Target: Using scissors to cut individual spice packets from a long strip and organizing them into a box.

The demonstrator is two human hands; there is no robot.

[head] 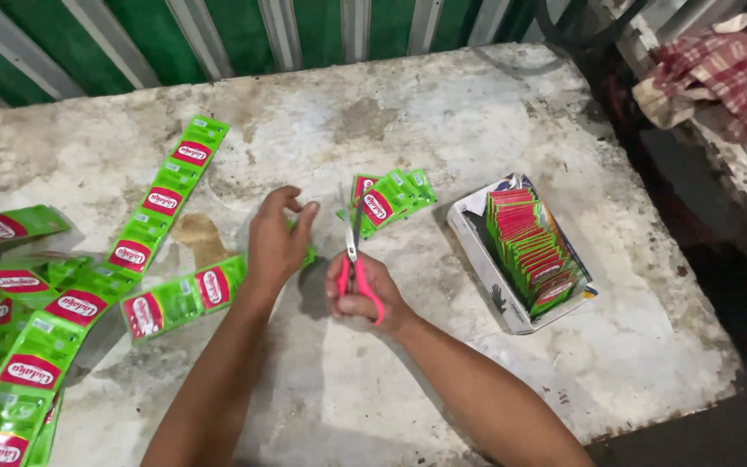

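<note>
Our right hand [358, 294] grips the pink plastic handles of small scissors [354, 259], their thin metal blades pointing away and nearly closed. Just beside it, our left hand [276, 242] pinches the end of a glossy strip of green and red sachets [181, 298] lying flat on the stained, pitted concrete table [443, 112]. Cut sachets [388, 199] pile beyond the blades; a cardboard box [477, 251] holds more, packed upright.

Both forearms and hands [317, 264] bare, no sleeves visible.
</note>
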